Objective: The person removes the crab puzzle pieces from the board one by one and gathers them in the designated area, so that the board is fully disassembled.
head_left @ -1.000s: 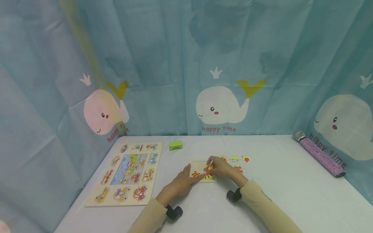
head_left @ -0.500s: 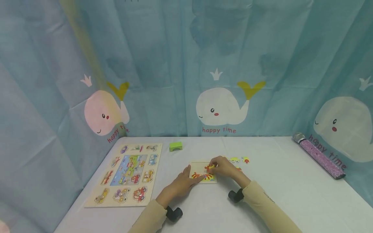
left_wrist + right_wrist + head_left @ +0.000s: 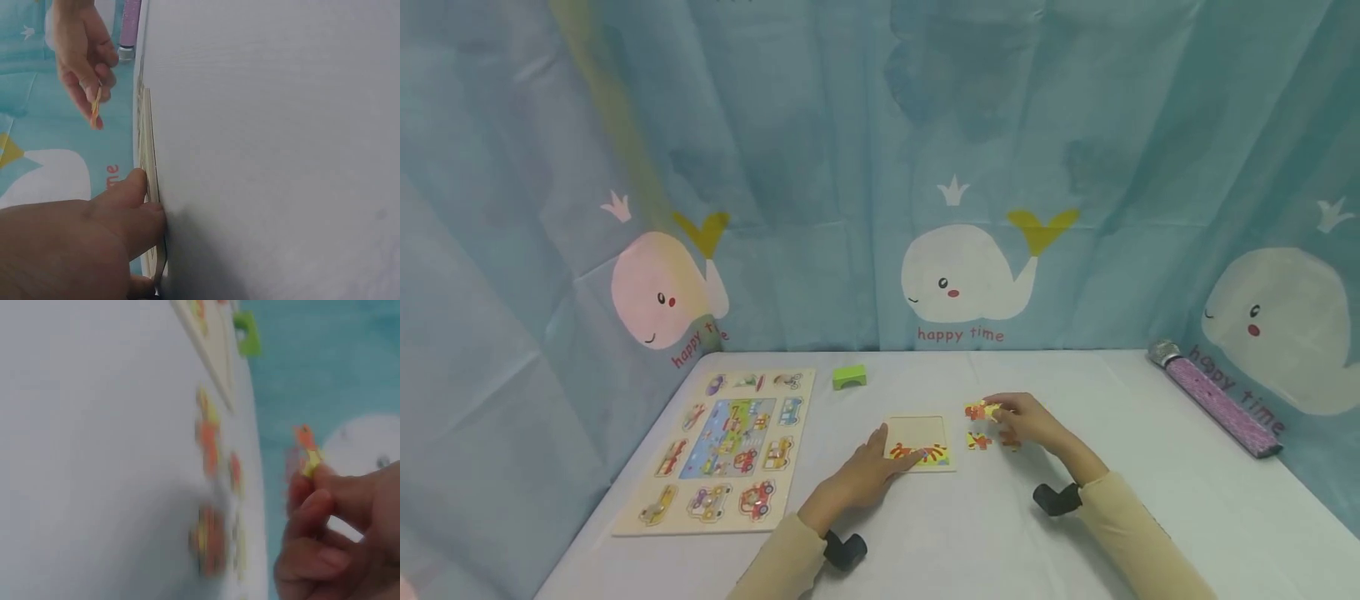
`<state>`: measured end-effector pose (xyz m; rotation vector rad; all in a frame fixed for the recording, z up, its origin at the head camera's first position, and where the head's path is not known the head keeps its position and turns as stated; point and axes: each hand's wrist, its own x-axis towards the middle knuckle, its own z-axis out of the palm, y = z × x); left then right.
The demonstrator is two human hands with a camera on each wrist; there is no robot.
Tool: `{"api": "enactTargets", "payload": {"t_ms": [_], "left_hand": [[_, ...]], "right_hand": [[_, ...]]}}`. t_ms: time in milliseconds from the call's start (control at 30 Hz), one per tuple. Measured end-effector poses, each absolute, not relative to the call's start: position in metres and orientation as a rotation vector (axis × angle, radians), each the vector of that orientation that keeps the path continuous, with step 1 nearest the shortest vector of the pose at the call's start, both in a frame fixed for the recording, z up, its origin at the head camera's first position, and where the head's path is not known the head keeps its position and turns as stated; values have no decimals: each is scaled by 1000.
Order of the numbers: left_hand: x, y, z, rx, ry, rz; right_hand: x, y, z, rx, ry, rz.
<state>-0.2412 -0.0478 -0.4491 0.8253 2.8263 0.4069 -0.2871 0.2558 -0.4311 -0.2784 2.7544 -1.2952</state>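
A small square puzzle board (image 3: 917, 427) lies on the table in the head view, with red and yellow pieces along its near side. My left hand (image 3: 867, 473) rests at its left edge, the thumb laid over the near pieces and the fingers extended. Right of the board, my right hand (image 3: 1028, 418) pinches a yellow and orange puzzle piece (image 3: 307, 449) between thumb and fingers, raised above the table. Under and beside that hand lie loose puzzle pieces (image 3: 978, 441), some partly hidden by it and blurred in the right wrist view.
A large wooden vehicle puzzle (image 3: 696, 513) lies to the left. A green arch block (image 3: 849, 377) stands farther back. Toward the right edge is a pink glittery microphone (image 3: 1225, 402). A blue whale-print curtain (image 3: 820, 250) hangs behind the white table (image 3: 955, 542).
My right hand has moved right, off the board to above the loose pieces, carrying the puzzle piece. The board's upper right is now uncovered. My left hand stays at the board.
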Motion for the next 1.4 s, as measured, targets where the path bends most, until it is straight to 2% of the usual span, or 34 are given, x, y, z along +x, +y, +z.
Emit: {"api": "enactTargets", "payload": {"t_ms": [200,500,1400], "left_hand": [[-240,-53,-450,807,2825,447],[-247,-59,-450,825,2857,477],[-253,-71,-459,890,2838,741]], "right_hand": [[-281,293,-433,-64,2824,-1317],[-274,327,-436,50,2832,-1323],[-264,321,-447,214,2909,-1115]]}}
